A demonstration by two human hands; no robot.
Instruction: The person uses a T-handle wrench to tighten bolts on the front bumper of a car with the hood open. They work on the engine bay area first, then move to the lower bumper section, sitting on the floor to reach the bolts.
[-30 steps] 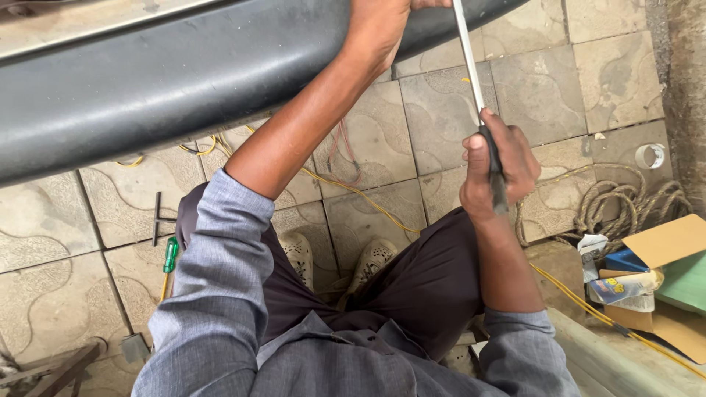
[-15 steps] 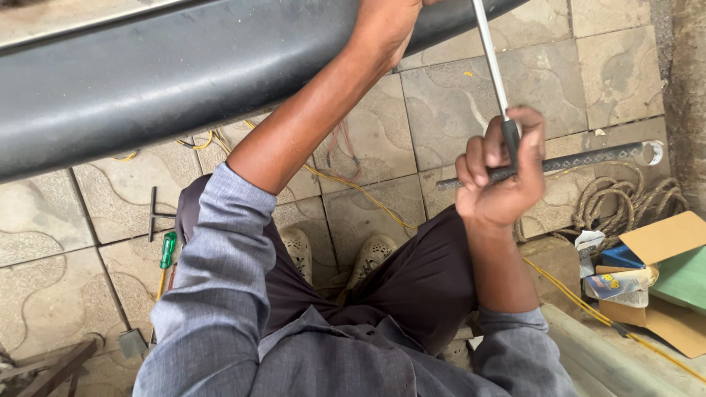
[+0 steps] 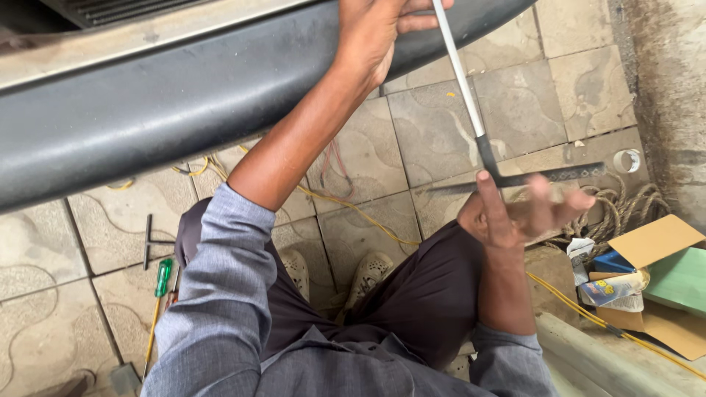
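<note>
A long dark bumper (image 3: 147, 110) runs across the top of the view. My left hand (image 3: 379, 33) is raised against its lower edge, fingers curled around the top of a T-handle wrench's silver shaft (image 3: 460, 73). The shaft slopes down to a dark crossbar (image 3: 529, 176), which is blurred and lies roughly level. My right hand (image 3: 518, 213) sits just below the crossbar with its palm up and fingers spread, one finger reaching up to the bar. I cannot tell whether it touches it. I sit on a tiled floor, knees and shoes (image 3: 371, 268) below.
On the tiles at left lie a green-handled screwdriver (image 3: 163, 278) and a small dark T-shaped tool (image 3: 147, 239). A yellow cable (image 3: 353, 209) crosses the floor. At right are a rope coil (image 3: 636, 209), a white tape roll (image 3: 627, 159), cardboard and green boxes (image 3: 662, 250) and a wall.
My right hand has let go of the wrench handle and opened. The crossbar has swung from upright inside my fist to level and blurred. My left hand stays at the bumper.
</note>
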